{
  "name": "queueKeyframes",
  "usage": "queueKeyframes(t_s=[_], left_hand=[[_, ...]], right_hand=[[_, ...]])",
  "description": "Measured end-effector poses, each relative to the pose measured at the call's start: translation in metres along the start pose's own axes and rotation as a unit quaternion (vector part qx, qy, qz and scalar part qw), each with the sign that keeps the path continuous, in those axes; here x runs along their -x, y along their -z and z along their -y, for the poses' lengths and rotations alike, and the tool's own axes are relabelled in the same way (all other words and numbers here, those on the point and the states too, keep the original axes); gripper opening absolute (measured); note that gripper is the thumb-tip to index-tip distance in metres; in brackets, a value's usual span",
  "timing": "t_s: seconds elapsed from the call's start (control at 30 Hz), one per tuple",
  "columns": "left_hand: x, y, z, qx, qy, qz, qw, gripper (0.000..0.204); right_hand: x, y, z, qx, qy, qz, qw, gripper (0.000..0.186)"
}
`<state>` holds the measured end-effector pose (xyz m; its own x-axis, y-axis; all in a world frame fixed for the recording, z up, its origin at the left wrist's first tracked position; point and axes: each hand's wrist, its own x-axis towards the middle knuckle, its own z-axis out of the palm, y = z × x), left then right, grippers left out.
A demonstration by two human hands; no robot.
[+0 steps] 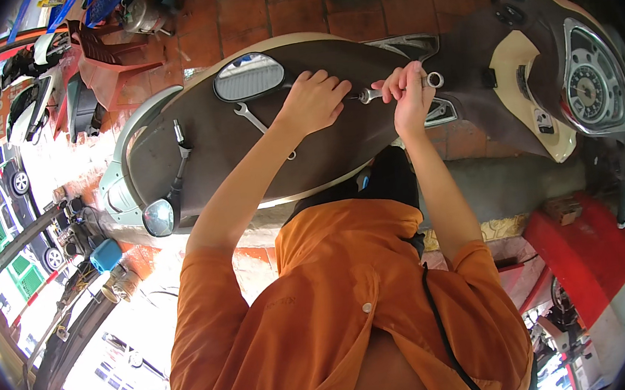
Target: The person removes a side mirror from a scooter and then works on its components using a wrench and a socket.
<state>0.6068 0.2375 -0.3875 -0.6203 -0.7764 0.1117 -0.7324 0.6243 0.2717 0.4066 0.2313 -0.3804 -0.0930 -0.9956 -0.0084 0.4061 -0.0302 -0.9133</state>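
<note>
My left hand (313,103) is closed around the stem of a rear-view mirror (249,76), whose oval glass faces up to the left of my knuckles. The stem's end points right, toward a steel wrench (372,94). Curled round the middle of that wrench is my right hand (410,97), with the wrench's ring end showing beyond the fingers. Both hands are above the dark brown scooter seat (212,167). A second wrench (251,116) lies on the seat, partly covered by my left forearm. A second mirror (159,218) rests at the seat's lower left edge, its stem pointing up.
The scooter's handlebar and round speedometer (586,87) are on the right, with a cream panel (518,77) beside them. Red plastic chairs (108,68) stand at the far left on the tiled floor. A red stand (585,255) is at lower right.
</note>
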Motion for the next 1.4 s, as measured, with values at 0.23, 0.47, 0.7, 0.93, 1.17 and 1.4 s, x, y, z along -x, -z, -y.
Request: queueKeyframes(t_s=[0.23,0.47,0.7,0.93,1.17,1.4], left_hand=[[-0.013,-0.014,0.003,0.027,-0.02,0.065,0.997,0.031],[-0.017,0.009,0.003,0.048,-0.029,-0.001,0.998,0.03],[-0.024,0.114,-0.022,0.041,-0.063,-0.134,0.988,0.026],[-0.014,0.177,-0.059,0.03,-0.043,-0.187,0.981,0.028],[0.005,0.203,-0.083,0.261,-0.017,-0.135,0.956,0.032],[0.017,0.201,-0.099,0.452,-0.02,-0.079,0.888,0.031]], right_hand=[[-0.007,0.0,-0.004,0.013,-0.022,0.007,1.0,0.044],[-0.028,-0.008,0.051,-0.142,-0.07,-0.097,0.983,0.044],[-0.018,-0.018,0.141,0.34,-0.198,0.12,0.912,0.04],[0.007,-0.059,0.177,0.129,-0.245,0.219,0.936,0.03],[0.022,-0.062,0.2,0.3,0.086,0.307,0.899,0.02],[0.031,-0.058,0.222,0.385,0.249,0.387,0.8,0.013]])
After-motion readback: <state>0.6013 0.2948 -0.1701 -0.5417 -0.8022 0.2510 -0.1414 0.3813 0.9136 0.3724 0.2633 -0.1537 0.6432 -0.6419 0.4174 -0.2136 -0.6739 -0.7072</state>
